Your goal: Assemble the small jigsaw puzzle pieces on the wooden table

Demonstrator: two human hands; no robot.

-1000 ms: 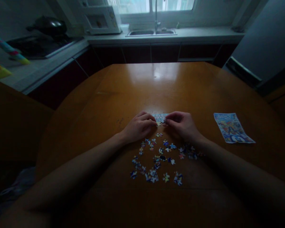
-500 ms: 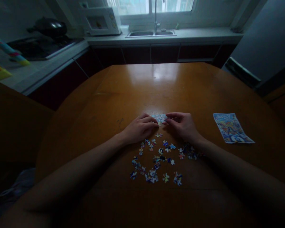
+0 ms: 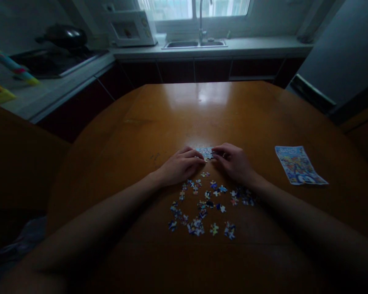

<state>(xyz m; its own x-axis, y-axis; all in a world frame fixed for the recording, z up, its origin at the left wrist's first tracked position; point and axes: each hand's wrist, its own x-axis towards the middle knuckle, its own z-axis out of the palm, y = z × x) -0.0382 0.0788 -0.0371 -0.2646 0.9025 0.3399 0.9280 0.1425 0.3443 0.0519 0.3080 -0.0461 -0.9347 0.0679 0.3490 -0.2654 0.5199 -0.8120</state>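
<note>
A partly joined jigsaw puzzle (image 3: 205,152), mostly pale blue, lies flat on the wooden table between my two hands. My left hand (image 3: 185,163) rests at its left edge, fingers curled together with the tips on the border. At the right edge, my right hand (image 3: 233,161) has thumb and fingers closed in a pinch on what looks like a small puzzle piece (image 3: 214,152), mostly hidden by the fingertips. Loose puzzle pieces (image 3: 196,226) are scattered nearer to me, below the hands. More loose pieces lie in a cluster beside my right wrist.
A printed picture sheet (image 3: 299,165) with a creased lower corner lies on the table (image 3: 171,114) to the right. Beyond the table are a counter with a sink (image 3: 184,44), a microwave (image 3: 131,28), and a dark pan (image 3: 64,36) on the stove at left.
My right hand has shifted slightly left and its fingers have drawn closer together at the puzzle's right edge. My left hand stays in place.
</note>
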